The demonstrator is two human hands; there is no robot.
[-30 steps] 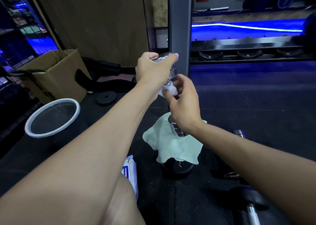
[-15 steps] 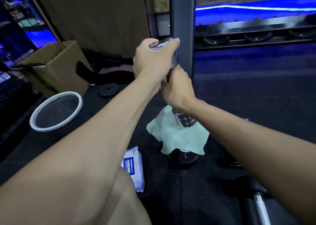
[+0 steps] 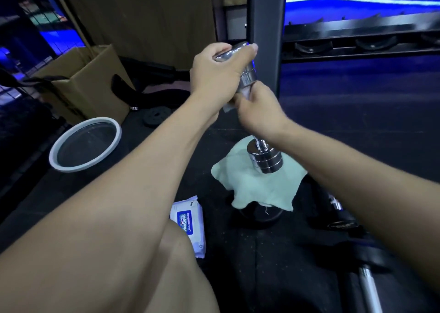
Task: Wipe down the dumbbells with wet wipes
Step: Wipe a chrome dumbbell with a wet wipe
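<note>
A chrome dumbbell (image 3: 264,159) hangs tilted in the air in front of me. My left hand (image 3: 215,76) is shut on its upper head. Just below, my right hand (image 3: 258,110) wraps the handle with a white wet wipe (image 3: 227,107) pressed against it; only a corner of the wipe shows. The lower chrome head sticks out under my right wrist, above a pale green cloth (image 3: 254,186). A pack of wet wipes (image 3: 189,222) lies on the dark floor by my knee.
The green cloth drapes over a dark round object. A white-rimmed round lid or basin (image 3: 84,144) and a cardboard box (image 3: 85,84) sit at the left. Another dumbbell with a chrome bar (image 3: 367,286) lies at the lower right. A dark rack post (image 3: 265,14) rises behind my hands.
My right hand has slid along the handle with the wipe, up toward my left hand and then slightly back down. The lower chrome head is more exposed now.
</note>
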